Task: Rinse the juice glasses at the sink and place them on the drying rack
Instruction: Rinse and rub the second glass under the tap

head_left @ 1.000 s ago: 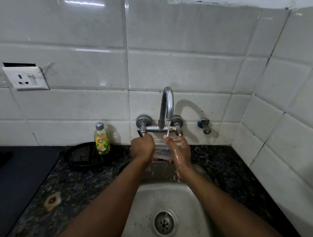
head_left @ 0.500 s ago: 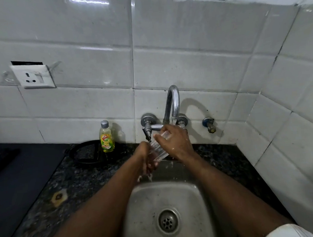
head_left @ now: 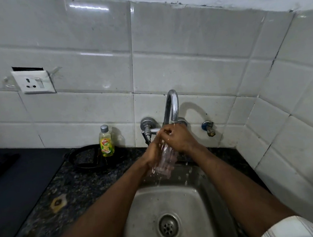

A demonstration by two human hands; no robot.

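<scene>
At 6 o'clock in the view lies the steel sink (head_left: 202, 198), its drain (head_left: 168, 225) near the bottom edge, with a striped sleeve (head_left: 290, 229) at 5 o'clock. Two bare forearms reach over the basin and meet above its far rim. There the clear juice glass (head_left: 166, 160) hangs tilted, base toward the camera, with drops falling from it into the basin. The left hand (head_left: 152, 155) grips the glass from its 9 o'clock side, fingers wrapped round the wall. The right hand (head_left: 179, 138) is curled over the glass's upper end, just under the spout of the faucet (head_left: 172, 106), where a thin stream of water lands on it. On the speckled desk (head_left: 73, 187), at 9 o'clock from the hands, a yellow dish-soap bottle (head_left: 106, 141) stands upright at the far edge of a black ring (head_left: 85, 159), near the tiled wall (head_left: 185, 70). A small valve (head_left: 208, 129) sits at 3 o'clock from the faucet, and a wall socket (head_left: 33, 82) at 10 o'clock.
</scene>
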